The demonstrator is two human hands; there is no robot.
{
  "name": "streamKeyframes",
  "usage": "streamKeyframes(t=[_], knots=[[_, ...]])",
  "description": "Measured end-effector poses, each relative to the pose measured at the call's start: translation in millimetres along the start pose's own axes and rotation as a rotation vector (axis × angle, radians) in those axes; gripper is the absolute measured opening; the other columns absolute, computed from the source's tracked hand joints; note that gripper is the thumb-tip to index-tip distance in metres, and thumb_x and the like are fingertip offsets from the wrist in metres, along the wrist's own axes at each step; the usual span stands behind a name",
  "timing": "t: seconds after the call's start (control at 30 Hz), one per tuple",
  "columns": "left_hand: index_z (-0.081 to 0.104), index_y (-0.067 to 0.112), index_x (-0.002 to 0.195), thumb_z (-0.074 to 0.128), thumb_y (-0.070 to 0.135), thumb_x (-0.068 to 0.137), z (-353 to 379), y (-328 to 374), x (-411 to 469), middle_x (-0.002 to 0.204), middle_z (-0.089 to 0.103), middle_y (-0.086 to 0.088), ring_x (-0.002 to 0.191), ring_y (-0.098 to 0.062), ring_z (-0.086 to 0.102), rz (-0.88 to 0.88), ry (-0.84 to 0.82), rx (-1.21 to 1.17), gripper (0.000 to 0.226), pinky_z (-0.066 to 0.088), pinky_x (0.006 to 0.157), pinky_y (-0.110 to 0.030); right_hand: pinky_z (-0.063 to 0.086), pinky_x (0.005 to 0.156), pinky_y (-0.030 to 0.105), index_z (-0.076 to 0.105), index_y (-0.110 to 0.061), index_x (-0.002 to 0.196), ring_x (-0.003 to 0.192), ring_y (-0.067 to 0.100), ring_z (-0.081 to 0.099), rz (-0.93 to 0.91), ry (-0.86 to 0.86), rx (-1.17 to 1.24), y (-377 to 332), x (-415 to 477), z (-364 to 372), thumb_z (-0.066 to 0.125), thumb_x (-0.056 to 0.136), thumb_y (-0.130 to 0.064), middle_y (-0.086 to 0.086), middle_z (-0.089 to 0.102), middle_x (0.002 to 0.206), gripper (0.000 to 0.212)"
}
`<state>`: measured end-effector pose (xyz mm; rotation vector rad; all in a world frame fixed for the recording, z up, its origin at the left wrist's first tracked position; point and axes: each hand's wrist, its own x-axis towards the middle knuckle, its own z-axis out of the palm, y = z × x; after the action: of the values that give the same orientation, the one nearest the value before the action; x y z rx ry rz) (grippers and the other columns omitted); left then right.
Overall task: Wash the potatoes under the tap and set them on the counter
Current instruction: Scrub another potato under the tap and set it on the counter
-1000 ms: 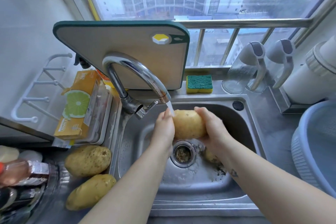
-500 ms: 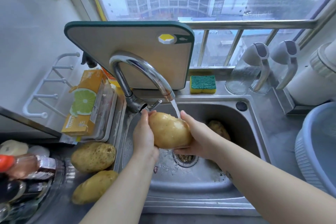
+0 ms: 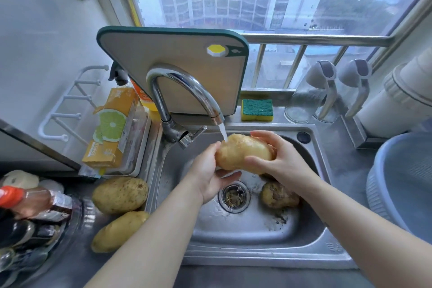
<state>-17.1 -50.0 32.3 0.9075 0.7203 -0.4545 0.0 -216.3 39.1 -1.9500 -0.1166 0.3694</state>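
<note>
Across the lower middle of the frame, steel sink (image 3: 233, 229) set into the grey counter (image 3: 346, 175), wet, with dark specks of dirt on its floor to the right of the drain (image 3: 233, 195). Behind it, at upper centre, green-edged cutting board (image 3: 177, 65) standing upright against the window rail. At the right edge, pale blue basin (image 3: 402, 182) on the counter, partly cut off by the frame. In front of the board, chrome tap (image 3: 187, 84), spout arching to the right, thin stream of water (image 3: 223, 132) falling onto the top of the held potato (image 3: 243, 152).

Up from the bottom edge, two bare forearms. Left hand (image 3: 208, 177) cupped beneath the left end of the held potato, fingers curled under it. Right hand (image 3: 285, 161) wrapped round the right end, thumb along the near side, fingers over the top. Both hands clamped on that one potato, glossy and wet, above the sink between tap and drain.

At centre left, orange box (image 3: 112, 128) with a lime picture, lying in a tray beside the tap. On the counter at lower left, just beside the sink's left rim, upper counter potato (image 3: 120, 194) and lower counter potato (image 3: 119, 230), close together. On the sink floor below the right hand, just right of the drain, muddy potato (image 3: 278, 195). On the back ledge right of the board, yellow-and-green sponge (image 3: 257, 110).
</note>
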Motion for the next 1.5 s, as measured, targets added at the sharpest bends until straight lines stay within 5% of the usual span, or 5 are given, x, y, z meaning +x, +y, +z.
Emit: streamKeyframes(t=[0.3,0.57,0.67,0.87,1.5], knots=[[0.058,0.025,0.117,0.036,0.009,0.093,-20,-10,-28,0.126,0.054,-0.012,0.113,-0.032,0.054,0.147,-0.107,0.151,0.037,0.051,0.086,-0.048,0.048,0.086,0.014,0.049,-0.032,0.132,0.103,0.003,0.058,-0.108,-0.198,-0.423,-4,-16,3,0.091,0.058,-0.032,-0.013,0.059,0.115,0.085],[-0.005,0.038,0.150,0.067,0.030,0.076,-58,-31,-48,0.160,-0.002,0.007,0.147,-0.025,0.002,0.449,-0.081,1.655,0.104,0.019,0.118,-0.045,0.045,0.093,0.023,0.057,-0.033,0.124,0.100,0.003,0.058,-0.209,-0.306,-0.632,-11,-28,34,0.087,0.056,-0.040,-0.020,0.062,0.105,0.075],[0.005,0.036,0.151,0.071,0.034,0.076,-65,-37,-48,0.157,0.018,0.005,0.143,-0.020,0.021,0.649,-0.053,1.567,0.100,0.027,0.115,-0.041,0.040,0.082,0.008,0.057,-0.033,0.123,0.093,-0.002,0.055,-0.220,-0.331,-0.603,-17,-31,39,0.089,0.056,-0.036,-0.027,0.056,0.096,0.075],[0.027,0.032,0.145,0.069,0.035,0.076,-83,-26,-63,0.146,0.029,0.012,0.130,-0.015,0.040,0.847,0.197,1.518,0.081,0.043,0.102,-0.034,0.044,0.095,0.024,0.046,-0.029,0.135,0.110,0.007,0.052,-0.242,-0.301,-0.558,-34,-26,58,0.087,0.064,-0.036,-0.015,0.053,0.119,0.082],[0.023,0.034,0.147,0.074,0.020,0.078,-208,5,-110,0.155,0.017,0.013,0.140,-0.019,0.024,0.539,0.475,1.627,0.087,0.028,0.115,-0.038,0.041,0.103,0.026,0.051,-0.019,0.134,0.119,0.014,0.053,-0.330,-0.409,-0.346,-46,-16,214,0.085,0.067,-0.029,-0.002,0.058,0.130,0.076]])
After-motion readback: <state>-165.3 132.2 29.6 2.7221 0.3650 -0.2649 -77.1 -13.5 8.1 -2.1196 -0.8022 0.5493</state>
